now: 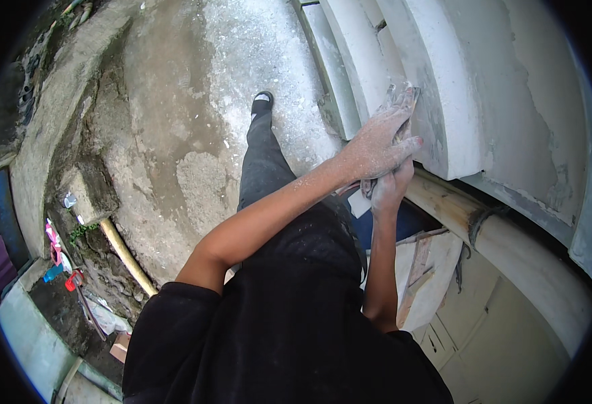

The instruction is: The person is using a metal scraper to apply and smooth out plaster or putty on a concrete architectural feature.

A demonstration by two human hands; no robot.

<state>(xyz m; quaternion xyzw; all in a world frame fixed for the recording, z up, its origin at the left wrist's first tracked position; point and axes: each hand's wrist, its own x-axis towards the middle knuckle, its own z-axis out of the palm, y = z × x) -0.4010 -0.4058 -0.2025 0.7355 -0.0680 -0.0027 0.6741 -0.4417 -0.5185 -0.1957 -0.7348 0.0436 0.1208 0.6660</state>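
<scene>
Both my hands are dusted white and close together on a dust-covered metal hand tool (368,188), whose kind I cannot make out. My left hand (378,138) reaches over its forward part, the fingers closed and pointing towards a pale, stepped ledge (437,81). Just behind and below it, my right hand (391,186) is closed round the rear part. The tool's forward end lies against the ledge or very near it. My left hand hides most of its body.
White dust and crumbs cover the concrete floor (225,74) beside the ledge. A bamboo pole (518,252) runs along the right, above a pale board (427,276). On the left are a broken concrete edge (84,94), a yellowish pole (127,256) and a red-handled tool (75,280).
</scene>
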